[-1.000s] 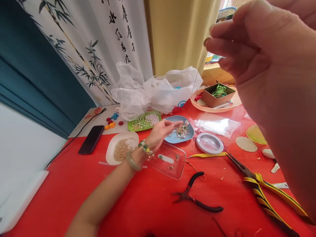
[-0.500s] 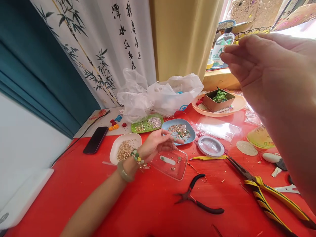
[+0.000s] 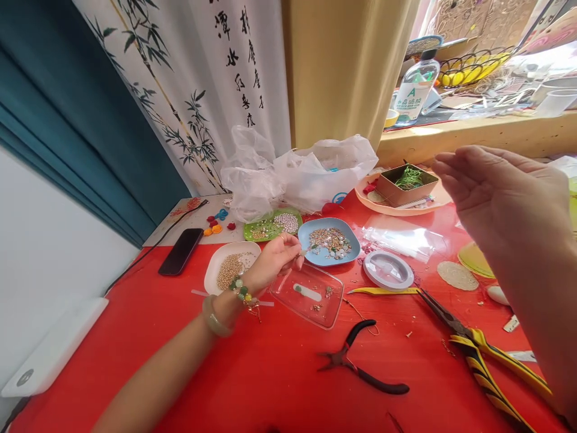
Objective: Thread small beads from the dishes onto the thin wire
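Note:
My left hand [image 3: 276, 257] is closed in a pinch above the clear plastic tray [image 3: 328, 317], with a small pale bead [image 3: 303, 254] at its fingertips. On that wrist are a green and yellow beaded bracelet [image 3: 243, 292] and a pale bangle [image 3: 211, 316]. My right hand [image 3: 505, 192] is raised at the right, fingers pressed together; what they hold, if anything, cannot be made out. Close to the left hand stand a blue plate [image 3: 311, 257] of mixed beads and a white dish [image 3: 211, 264] of gold beads. Several small pieces lie in the clear tray.
Black-handled pliers [image 3: 345, 356] lie in front, with yellow-black long-nose pliers [image 3: 469, 334] and yellow tweezers [image 3: 383, 291] to the right. A round grey-rimmed container [image 3: 388, 270], a green bead tray [image 3: 250, 231], plastic bags [image 3: 311, 174] and a phone [image 3: 181, 251] lie around the red table.
My right hand has moved lower in view, uncovering the windowsill. My left hand has drawn back slightly to the left and turned, its fingers now closer together. The view has shifted a little.

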A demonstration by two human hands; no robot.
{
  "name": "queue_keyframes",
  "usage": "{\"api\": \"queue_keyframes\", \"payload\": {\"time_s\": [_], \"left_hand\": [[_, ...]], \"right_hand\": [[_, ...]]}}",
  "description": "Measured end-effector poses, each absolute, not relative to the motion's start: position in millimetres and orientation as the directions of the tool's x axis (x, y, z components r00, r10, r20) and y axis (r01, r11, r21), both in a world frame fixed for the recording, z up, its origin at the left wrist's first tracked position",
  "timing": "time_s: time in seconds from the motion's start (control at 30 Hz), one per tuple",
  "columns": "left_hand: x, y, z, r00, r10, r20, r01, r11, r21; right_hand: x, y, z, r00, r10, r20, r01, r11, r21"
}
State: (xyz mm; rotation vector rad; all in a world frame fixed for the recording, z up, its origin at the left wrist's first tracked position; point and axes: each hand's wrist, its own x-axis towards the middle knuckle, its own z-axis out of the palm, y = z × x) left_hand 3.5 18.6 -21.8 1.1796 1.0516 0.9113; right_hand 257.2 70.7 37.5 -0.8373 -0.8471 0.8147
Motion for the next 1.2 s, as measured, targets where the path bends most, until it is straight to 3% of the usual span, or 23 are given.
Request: {"api": "queue_keyframes", "payload": {"time_s": [0.4, 0.63, 0.73, 0.83, 0.9, 0.97, 1.1, 1.2], "left_hand": [[5, 25, -34, 0.260, 0.960, -0.106, 0.168, 0.064, 0.984], [24, 33, -41, 0.301, 0.954, 0.009, 0.410, -0.138, 0.902], [41, 31, -40, 0.395, 0.918, 0.030, 0.563, -0.268, 0.782], [54, 27, -42, 0.468, 0.882, 0.042, 0.728, -0.413, 0.547], [57, 25, -44, 0.502, 0.862, 0.064, 0.781, -0.484, 0.394], [56, 25, -45, 0.526, 0.844, 0.102, 0.785, -0.528, 0.325], [47, 28, -45, 0.508, 0.835, 0.213, 0.708, -0.545, 0.448], [40, 31, -43, 0.372, 0.903, 0.214, 0.520, -0.394, 0.758]], "right_hand": [[270, 76, 17, 0.449, 0.888, 0.102, -0.337, 0.274, -0.901], [266, 69, 26, 0.403, 0.895, 0.193, -0.250, 0.311, -0.917], [267, 65, 29, 0.394, 0.873, 0.288, -0.214, 0.392, -0.895], [267, 63, 28, 0.387, 0.862, 0.327, -0.183, 0.419, -0.889], [265, 63, 27, 0.366, 0.875, 0.318, -0.171, 0.399, -0.901], [262, 61, 25, 0.332, 0.894, 0.300, -0.158, 0.367, -0.917], [253, 54, 21, 0.238, 0.928, 0.287, -0.070, 0.311, -0.948], [244, 46, 20, 0.150, 0.941, 0.302, 0.101, 0.289, -0.952]]}}
